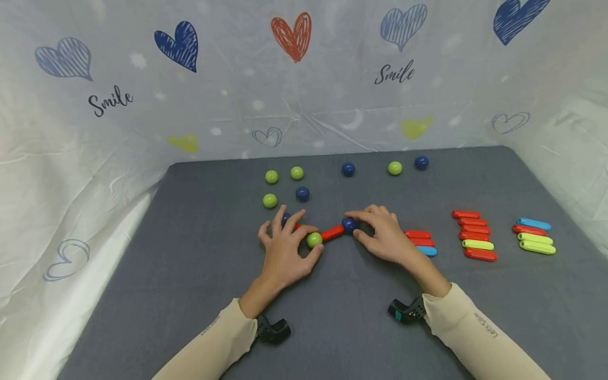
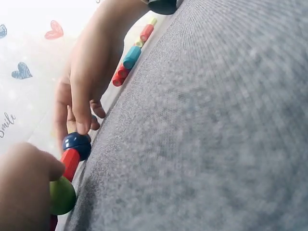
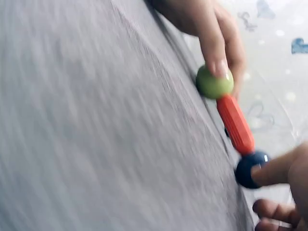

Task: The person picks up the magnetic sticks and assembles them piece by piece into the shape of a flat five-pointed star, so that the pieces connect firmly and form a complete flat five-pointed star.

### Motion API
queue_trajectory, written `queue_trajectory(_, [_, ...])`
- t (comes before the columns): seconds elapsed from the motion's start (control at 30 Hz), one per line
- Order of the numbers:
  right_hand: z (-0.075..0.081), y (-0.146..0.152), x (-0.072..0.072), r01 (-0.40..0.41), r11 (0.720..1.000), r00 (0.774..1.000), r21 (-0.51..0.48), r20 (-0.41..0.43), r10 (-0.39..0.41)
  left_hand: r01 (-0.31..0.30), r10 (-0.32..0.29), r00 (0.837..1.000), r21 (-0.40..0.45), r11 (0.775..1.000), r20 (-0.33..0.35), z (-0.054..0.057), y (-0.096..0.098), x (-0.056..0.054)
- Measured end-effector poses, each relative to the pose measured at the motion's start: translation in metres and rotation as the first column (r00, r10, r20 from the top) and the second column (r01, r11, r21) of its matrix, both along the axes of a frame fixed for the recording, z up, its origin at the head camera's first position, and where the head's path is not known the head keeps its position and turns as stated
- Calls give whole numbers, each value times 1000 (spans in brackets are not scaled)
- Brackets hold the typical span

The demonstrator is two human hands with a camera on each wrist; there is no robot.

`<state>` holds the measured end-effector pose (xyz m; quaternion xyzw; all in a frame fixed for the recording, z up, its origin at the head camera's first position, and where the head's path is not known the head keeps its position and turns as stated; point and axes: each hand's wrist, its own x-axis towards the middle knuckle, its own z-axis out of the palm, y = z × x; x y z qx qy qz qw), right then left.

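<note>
My left hand point(image 1: 286, 254) pinches a green ball point(image 1: 314, 240) between thumb and index finger. A red stick point(image 1: 332, 233) joins that ball to a blue ball point(image 1: 349, 225) on its right. Thumb and index finger of my right hand point(image 1: 383, 232) grip the blue ball from its near and far sides. Behind my left fingers, another blue ball point(image 1: 286, 218) and a bit of a second red stick point(image 1: 297, 226) show, mostly covered by the hand. In the right wrist view the ridged red stick point(image 3: 235, 124) runs straight between the green ball point(image 3: 214, 82) and the blue ball point(image 3: 252, 169).
Loose green balls point(image 1: 272, 177) and blue balls point(image 1: 348, 169) lie along the far part of the grey table point(image 1: 199, 253). To the right, sticks sit in three groups: one beside my right hand point(image 1: 419, 242), a middle row point(image 1: 476, 236) and a far-right row point(image 1: 535, 236).
</note>
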<state>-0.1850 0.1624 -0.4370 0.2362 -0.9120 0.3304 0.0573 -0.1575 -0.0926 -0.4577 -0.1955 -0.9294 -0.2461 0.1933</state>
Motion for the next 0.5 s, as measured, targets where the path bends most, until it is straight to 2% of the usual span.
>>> queue_trajectory(0.07, [-2, -3, 0, 43, 999, 999, -11, -24, -43, 49, -52, 998, -77, 996, -26, 1, 0, 1])
queue_trajectory(0.13, [-3, -6, 1, 74, 997, 997, -33, -26, -75, 126, -133, 990, -143, 982, -47, 3, -1, 2])
queue_trajectory(0.27, [-5, -10, 2, 105, 989, 994, -108, 34, -102, 278, -296, 954, -225, 934, -49, 5, -1, 4])
queue_trajectory(0.37, [-6, -12, 2, 99, 984, 992, -151, 89, -86, 354, -367, 930, -210, 911, -25, 5, -1, 5])
queue_trajectory(0.5, [-6, -13, 3, 63, 987, 989, -150, 141, -42, 438, -438, 899, -69, 896, 13, 4, -1, 5])
